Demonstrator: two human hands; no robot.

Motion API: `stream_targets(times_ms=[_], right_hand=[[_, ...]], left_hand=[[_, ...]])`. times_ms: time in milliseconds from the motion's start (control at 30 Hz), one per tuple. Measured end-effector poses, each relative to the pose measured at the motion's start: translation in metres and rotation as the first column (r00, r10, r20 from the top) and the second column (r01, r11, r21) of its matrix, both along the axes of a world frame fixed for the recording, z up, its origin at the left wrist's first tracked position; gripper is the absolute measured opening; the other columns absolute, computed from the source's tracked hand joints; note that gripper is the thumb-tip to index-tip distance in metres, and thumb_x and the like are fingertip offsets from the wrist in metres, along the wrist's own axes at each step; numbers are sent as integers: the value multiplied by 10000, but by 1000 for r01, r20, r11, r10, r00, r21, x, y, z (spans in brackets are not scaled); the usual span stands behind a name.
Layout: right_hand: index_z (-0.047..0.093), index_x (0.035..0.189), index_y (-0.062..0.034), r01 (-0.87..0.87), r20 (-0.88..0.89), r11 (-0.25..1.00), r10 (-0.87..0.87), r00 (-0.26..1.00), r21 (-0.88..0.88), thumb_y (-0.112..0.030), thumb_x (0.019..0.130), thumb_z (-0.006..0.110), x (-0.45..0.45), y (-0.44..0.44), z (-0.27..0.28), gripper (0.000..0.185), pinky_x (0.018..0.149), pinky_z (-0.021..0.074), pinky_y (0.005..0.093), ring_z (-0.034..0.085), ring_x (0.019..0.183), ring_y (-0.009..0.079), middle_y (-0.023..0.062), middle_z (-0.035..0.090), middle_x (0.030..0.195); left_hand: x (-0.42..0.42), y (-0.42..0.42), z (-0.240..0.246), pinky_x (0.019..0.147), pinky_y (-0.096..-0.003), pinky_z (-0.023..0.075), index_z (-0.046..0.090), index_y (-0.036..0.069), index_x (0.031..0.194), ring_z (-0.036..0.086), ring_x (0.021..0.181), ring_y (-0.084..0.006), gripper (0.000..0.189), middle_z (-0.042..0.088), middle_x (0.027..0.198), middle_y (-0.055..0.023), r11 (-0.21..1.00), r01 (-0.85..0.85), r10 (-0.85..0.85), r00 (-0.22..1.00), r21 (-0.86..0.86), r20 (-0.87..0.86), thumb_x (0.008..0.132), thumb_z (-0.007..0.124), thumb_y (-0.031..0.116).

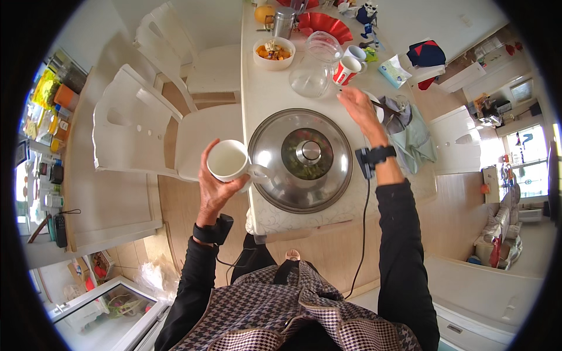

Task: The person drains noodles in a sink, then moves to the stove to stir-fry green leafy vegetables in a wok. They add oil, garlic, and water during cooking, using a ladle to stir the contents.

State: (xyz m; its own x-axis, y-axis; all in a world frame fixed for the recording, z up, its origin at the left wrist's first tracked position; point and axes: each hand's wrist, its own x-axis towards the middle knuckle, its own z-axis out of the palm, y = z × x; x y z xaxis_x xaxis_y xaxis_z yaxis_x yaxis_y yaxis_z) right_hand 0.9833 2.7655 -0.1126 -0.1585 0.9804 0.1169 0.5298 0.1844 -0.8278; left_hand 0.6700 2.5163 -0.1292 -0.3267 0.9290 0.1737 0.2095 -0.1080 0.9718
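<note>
My left hand (pixel 214 186) grips a white mug (pixel 227 160) around its side, above the table's left edge. The mug's opening faces up and its handle points right, over the rim of a large steel pot lid (pixel 274 184). Through the lid's glass centre (pixel 292 164), green and reddish food shows. My right hand (pixel 358 107) reaches over the table beside a red and white mug (pixel 347 72). A thin dark stick (pixel 388 108) appears on both sides of its fingers; whether they grip it is unclear. Under this hand, a white dish (pixel 376 103) is partly hidden.
A clear glass jar (pixel 309 79), a bowl of orange food pieces (pixel 274 53), a steel canister (pixel 284 22) and a red wavy dish (pixel 325 27) stand farther back. Crumpled cloth (pixel 410 136) lies right. White chairs (pixel 136 123) line the left side. A cable (pixel 364 237) hangs from my right wrist.
</note>
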Motion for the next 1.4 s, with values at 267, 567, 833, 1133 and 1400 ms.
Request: stream_targets(times_ms=[267, 567, 833, 1133, 1400], right_hand=[[644, 860, -26, -73, -423, 949, -67, 904, -307, -232, 830, 708, -62, 75, -15, 218, 664, 458, 306, 606, 718, 141, 70, 662, 758], [483, 657, -145, -5, -696, 994, -72, 715, -108, -161, 814, 739, -72, 46, 39, 301, 568, 418, 299, 365, 491, 82, -61, 388, 582], [528, 590, -58, 186, -698, 981, -97, 709, 53, -199, 833, 697, 52, -187, 130, 327, 640, 488, 295, 429, 524, 85, -23, 472, 556], [645, 708, -15, 766, -370, 616, -765, 527, -182, -51, 764, 778, 87, -656, 102, 149, 503, 398, 229, 528, 560, 40, -6, 615, 604], [464, 577, -56, 925, -293, -153, -919, -262, -348, -142, 771, 796, -10, -1001, 71, 394, 460, 261, 276, 347, 525, 30, -63, 377, 533]], left_hand=[[-25, -18, -21, 930, -359, 533, 395, -30, 1397, 659, 1028, -216, 916, 663, 1116, -137, 994, -68, 78, 989, -84, 129, 634, 839, 214], [10, -56, -11, 922, -343, 524, 387, -19, 1392, 656, 1016, -205, 939, 664, 1091, -109, 966, 120, -105, 992, -230, 76, 596, 834, 202], [65, -62, 5, 925, -367, 525, 453, 14, 1360, 655, 1024, -220, 927, 664, 1108, -112, 882, 424, -427, 904, -205, 29, 548, 832, 250], [174, -184, 36, 948, -367, 526, 351, 33, 1431, 637, 1059, -225, 992, 624, 1170, -113, 421, 882, -890, 446, -211, 89, 599, 876, 165], [353, -419, 41, 940, -352, 511, 393, -13, 1412, 622, 1067, -202, 967, 621, 1172, -95, -466, 880, -879, -449, -87, 162, 570, 857, 88]])
